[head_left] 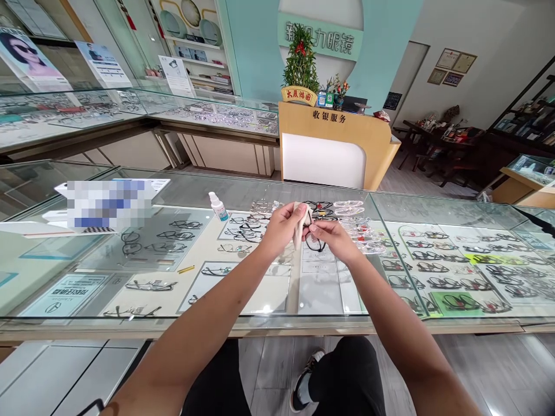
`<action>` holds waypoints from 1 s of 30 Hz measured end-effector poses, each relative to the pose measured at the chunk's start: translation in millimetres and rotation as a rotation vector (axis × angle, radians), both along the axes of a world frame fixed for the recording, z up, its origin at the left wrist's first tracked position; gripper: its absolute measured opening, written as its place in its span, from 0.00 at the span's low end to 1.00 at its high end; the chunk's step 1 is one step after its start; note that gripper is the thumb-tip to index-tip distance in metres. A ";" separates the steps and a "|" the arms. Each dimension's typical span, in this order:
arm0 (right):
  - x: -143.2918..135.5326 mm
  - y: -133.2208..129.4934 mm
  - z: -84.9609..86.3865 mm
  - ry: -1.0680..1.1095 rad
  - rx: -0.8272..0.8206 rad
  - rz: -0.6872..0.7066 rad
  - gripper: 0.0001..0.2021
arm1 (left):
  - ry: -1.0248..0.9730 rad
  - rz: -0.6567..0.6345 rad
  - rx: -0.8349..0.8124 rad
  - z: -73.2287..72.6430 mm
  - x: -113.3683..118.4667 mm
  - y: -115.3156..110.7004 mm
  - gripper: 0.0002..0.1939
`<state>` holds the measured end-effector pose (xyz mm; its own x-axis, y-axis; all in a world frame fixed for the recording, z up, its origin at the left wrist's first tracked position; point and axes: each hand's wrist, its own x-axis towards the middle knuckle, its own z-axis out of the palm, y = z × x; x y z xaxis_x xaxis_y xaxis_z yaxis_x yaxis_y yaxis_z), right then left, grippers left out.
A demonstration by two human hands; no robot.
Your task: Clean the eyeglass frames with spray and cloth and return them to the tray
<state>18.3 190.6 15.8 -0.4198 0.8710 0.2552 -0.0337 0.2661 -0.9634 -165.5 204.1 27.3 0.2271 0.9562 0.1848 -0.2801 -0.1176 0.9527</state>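
Above the glass counter [243,277], my left hand [281,226] is closed on a pale beige cleaning cloth [298,238]. The cloth is folded over one lens of a dark-framed pair of eyeglasses [321,245]. With its fingers pinched, my right hand [333,237] grips the frame of these glasses, and the other round lens hangs just below the fingers. Part of the frame is hidden by the cloth and fingers. Left of my hands, a small white spray bottle [218,207] with a blue label stands upright on the glass.
Rows of eyeglasses lie in the display case, and clear-framed glasses [349,208] are grouped just beyond my hands. A white box or stand [60,216], partly blurred, sits at the left. Further back is a wooden cashier desk [338,124] with a plant [299,63].
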 end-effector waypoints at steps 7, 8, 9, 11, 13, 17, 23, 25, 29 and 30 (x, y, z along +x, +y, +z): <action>18.1 9.0 -0.9 0.175 0.010 -0.202 0.19 | -0.129 0.000 -0.191 -10.2 -5.4 15.9 0.34; 19.2 9.7 -0.5 0.208 0.030 -0.231 0.18 | -0.114 -0.008 -0.214 -10.9 -5.2 15.9 0.34; 19.5 10.3 -0.1 0.237 0.053 -0.252 0.18 | -0.094 -0.032 -0.227 -11.4 -4.6 15.1 0.34; 17.9 10.8 0.2 0.272 0.086 -0.269 0.17 | -0.064 -0.110 -0.229 -12.2 -2.3 11.6 0.33; 14.6 11.1 -0.4 0.276 0.093 -0.278 0.17 | -0.062 -0.173 -0.221 -13.4 0.8 7.5 0.31; 8.7 11.6 -3.3 0.252 0.061 -0.310 0.20 | -0.059 -0.226 -0.230 -17.2 7.0 2.0 0.30; 3.3 11.4 -8.5 0.292 -0.047 -0.286 0.19 | -0.091 -0.268 -0.208 -17.4 13.6 -2.7 0.30; 1.6 10.8 -9.3 0.304 -0.073 -0.282 0.19 | -0.089 -0.260 -0.195 -17.7 14.3 -3.3 0.30; -1.1 8.8 -7.8 0.345 -0.152 -0.289 0.21 | -0.012 -0.261 -0.139 -21.2 13.4 -2.4 0.28; -1.6 8.3 -7.1 0.359 -0.163 -0.296 0.21 | 0.011 -0.257 -0.119 -22.1 13.0 -2.1 0.28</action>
